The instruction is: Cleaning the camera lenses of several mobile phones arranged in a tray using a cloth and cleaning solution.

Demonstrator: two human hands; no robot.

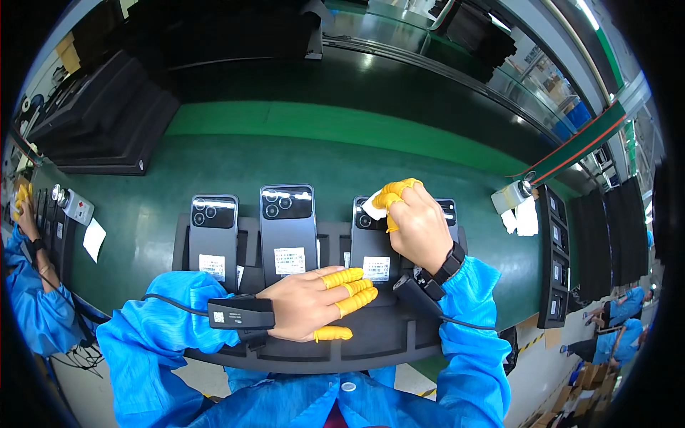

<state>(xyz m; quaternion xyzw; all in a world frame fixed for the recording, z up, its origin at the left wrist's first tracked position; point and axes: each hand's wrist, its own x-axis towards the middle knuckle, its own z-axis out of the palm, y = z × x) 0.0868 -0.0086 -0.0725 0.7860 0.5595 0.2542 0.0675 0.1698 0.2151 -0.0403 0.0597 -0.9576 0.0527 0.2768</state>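
My right hand (pixel 416 226), in yellow finger cots, pinches a small white wipe (pixel 372 206) against the camera end of a dark smartphone (pixel 362 244). Stretched out flat, my left hand (pixel 317 303) has its cot-covered fingertips at the lower end of that phone, below its white label. To the left, two more phones, a middle phone (pixel 288 235) and a leftmost phone (pixel 213 239), lie back up with labels on them. Another phone (pixel 448 212) is mostly hidden behind my right hand. All rest on a black compartmented tray (pixel 399 342).
A bottle (pixel 75 205) and a white paper (pixel 94 239) are at the left; another bottle (pixel 512 197) with white wipes (pixel 526 217) is at the right. Black trays (pixel 107 114) are stacked far left. A phone tray (pixel 552 250) stands right. A co-worker's arm (pixel 36 264) shows at the left edge.
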